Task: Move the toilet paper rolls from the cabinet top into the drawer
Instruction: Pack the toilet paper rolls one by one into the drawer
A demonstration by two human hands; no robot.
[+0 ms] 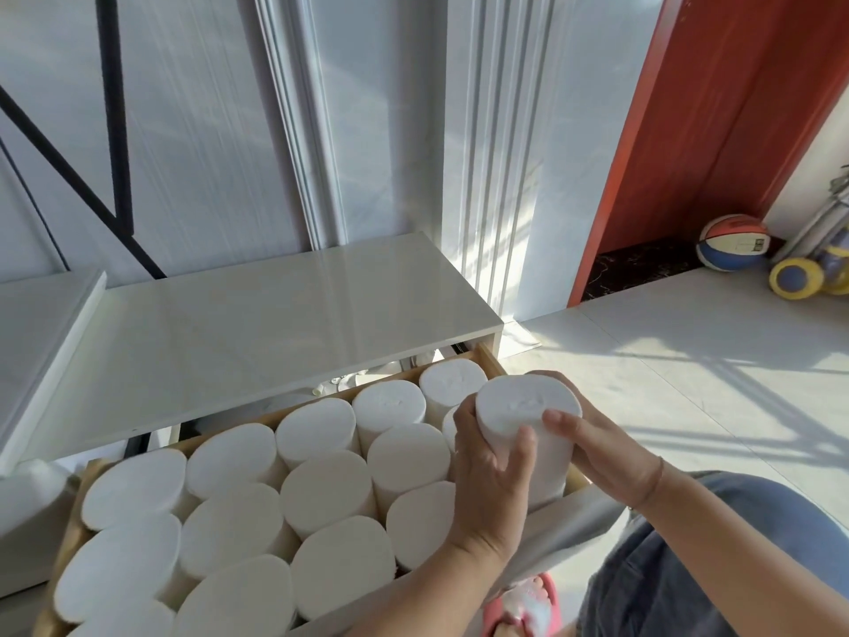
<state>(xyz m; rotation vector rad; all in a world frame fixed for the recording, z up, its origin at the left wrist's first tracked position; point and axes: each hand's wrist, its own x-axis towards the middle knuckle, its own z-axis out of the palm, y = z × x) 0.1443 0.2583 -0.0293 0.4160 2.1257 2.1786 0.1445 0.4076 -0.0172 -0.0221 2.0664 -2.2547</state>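
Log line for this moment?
both hands, left hand and right hand, grip toilet paper roll | over drawer right end | cabinet top bare

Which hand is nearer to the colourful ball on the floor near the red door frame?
The right hand. It grips the far-right side of the toilet paper roll, on the side toward the ball. The left hand holds the roll's other side, farther from the ball.

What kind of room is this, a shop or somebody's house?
Most likely a home. A ball and toys lie on the tiled floor, and a person in slippers packs rolls into a low cabinet's drawer.
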